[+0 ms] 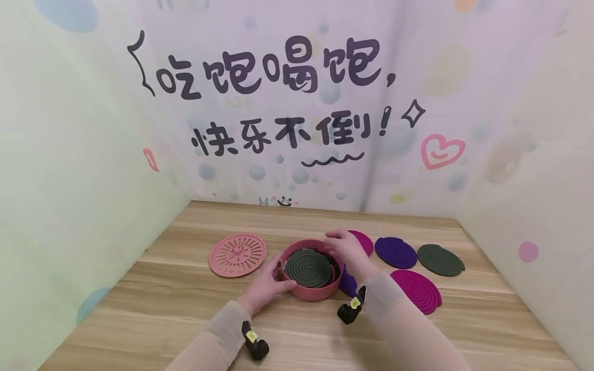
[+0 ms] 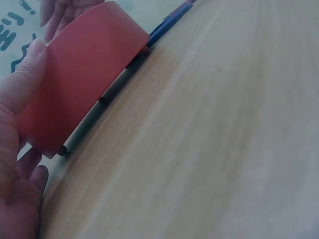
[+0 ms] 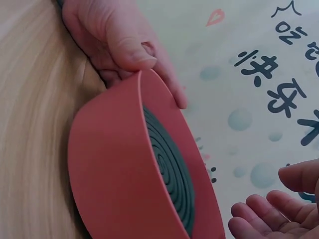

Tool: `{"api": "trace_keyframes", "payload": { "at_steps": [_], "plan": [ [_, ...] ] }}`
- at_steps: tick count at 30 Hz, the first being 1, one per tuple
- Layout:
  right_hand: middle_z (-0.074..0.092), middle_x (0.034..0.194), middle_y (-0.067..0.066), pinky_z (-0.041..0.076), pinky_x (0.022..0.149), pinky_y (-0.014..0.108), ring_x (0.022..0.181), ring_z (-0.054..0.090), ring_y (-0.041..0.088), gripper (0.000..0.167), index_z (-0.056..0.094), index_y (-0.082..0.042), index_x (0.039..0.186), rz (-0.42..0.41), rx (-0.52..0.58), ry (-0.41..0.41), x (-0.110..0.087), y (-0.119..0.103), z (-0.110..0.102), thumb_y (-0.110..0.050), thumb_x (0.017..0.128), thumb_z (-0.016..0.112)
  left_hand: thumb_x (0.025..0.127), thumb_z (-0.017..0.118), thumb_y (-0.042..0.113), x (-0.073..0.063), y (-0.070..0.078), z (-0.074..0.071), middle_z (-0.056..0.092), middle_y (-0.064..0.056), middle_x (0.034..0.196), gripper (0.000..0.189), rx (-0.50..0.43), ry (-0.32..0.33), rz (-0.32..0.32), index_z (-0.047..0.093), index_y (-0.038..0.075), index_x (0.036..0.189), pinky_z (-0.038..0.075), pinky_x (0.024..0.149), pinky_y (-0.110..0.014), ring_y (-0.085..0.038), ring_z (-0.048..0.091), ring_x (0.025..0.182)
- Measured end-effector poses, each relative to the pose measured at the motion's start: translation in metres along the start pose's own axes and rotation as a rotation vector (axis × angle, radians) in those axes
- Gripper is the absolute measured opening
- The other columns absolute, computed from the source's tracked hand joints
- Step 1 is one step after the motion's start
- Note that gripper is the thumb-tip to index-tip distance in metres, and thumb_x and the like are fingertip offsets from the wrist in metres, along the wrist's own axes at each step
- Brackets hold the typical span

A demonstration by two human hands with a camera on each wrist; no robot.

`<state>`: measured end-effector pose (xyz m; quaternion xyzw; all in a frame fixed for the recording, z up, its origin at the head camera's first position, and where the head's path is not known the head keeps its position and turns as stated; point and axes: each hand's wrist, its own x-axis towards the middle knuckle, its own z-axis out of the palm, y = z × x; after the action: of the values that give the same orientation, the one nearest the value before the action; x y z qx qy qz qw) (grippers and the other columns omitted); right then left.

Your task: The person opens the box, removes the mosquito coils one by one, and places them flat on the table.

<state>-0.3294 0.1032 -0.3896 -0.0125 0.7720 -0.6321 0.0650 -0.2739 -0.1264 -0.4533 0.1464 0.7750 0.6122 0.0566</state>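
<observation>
A round salmon-red mosquito coil holder (image 1: 315, 293) stands on the table in the head view, with a dark green coil (image 1: 306, 268) lying inside it. Magenta shows beneath that coil's edge. My left hand (image 1: 265, 288) grips the holder's left side, its thumb (image 2: 31, 69) at the rim. Over the right rim hovers my right hand (image 1: 350, 252), fingers loosely bent and holding nothing; the right wrist view shows its fingertips (image 3: 264, 214) apart from the holder. Short dark feet show under the holder in the left wrist view.
A pink slotted lid (image 1: 236, 255) lies left of the holder. To the right are a purple coil (image 1: 396, 252), a green coil (image 1: 441, 259) and a magenta coil (image 1: 417, 291). Another magenta coil (image 1: 363, 241) and purple coil (image 1: 348, 283) are partly hidden by my right arm. Printed walls enclose the table.
</observation>
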Motion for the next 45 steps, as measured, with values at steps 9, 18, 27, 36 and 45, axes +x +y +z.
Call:
{"api": "trace_keyframes", "payload": {
  "at_steps": [9,18,27,36,45],
  "plan": [
    [0.061,0.116,0.016,0.044,0.1,0.048,0.111,0.055,0.033,0.034,0.057,0.0,0.124,0.052,-0.12,0.006,0.003,0.009,0.014,-0.017,0.095,0.059,0.084,0.076,0.022,-0.001,0.001,0.0,0.03,-0.016,0.154,0.089,0.018,0.0,-0.008,0.022,0.008,0.153,0.025,0.112,-0.051,-0.036,0.028,0.14],
    [0.06,0.117,0.016,0.04,0.102,0.052,0.112,0.053,0.032,0.031,0.06,-0.001,0.121,0.058,-0.145,0.023,0.003,0.016,0.018,-0.018,0.095,0.059,0.084,0.076,0.02,-0.001,0.001,0.001,0.03,-0.016,0.154,0.089,0.013,-0.001,-0.003,0.021,0.007,0.153,0.025,0.112,-0.051,-0.036,0.029,0.14],
    [0.059,0.119,0.015,0.04,0.101,0.054,0.115,0.052,0.032,0.031,0.06,-0.003,0.12,0.074,-0.174,0.036,0.002,0.016,0.02,-0.02,0.094,0.06,0.084,0.075,0.02,0.001,-0.003,0.001,0.031,-0.015,0.153,0.087,-0.004,0.0,0.0,0.023,0.009,0.153,0.026,0.112,-0.051,-0.035,0.029,0.14],
    [0.06,0.119,0.013,0.04,0.102,0.054,0.115,0.052,0.031,0.033,0.06,-0.005,0.123,0.061,-0.157,0.041,0.002,0.017,0.021,-0.019,0.094,0.061,0.084,0.075,0.017,0.001,-0.002,0.0,0.032,-0.014,0.153,0.086,-0.001,0.001,0.026,0.023,0.009,0.153,0.026,0.112,-0.051,-0.035,0.03,0.139],
    [0.061,0.118,0.013,0.039,0.103,0.052,0.113,0.054,0.03,0.032,0.059,-0.005,0.124,0.044,-0.088,0.069,0.002,0.017,0.022,-0.011,0.092,0.062,0.085,0.074,0.015,0.003,-0.004,0.001,0.032,-0.017,0.152,0.085,0.003,-0.005,0.027,0.023,0.007,0.152,0.026,0.111,-0.053,-0.037,0.03,0.139]
  ]
}}
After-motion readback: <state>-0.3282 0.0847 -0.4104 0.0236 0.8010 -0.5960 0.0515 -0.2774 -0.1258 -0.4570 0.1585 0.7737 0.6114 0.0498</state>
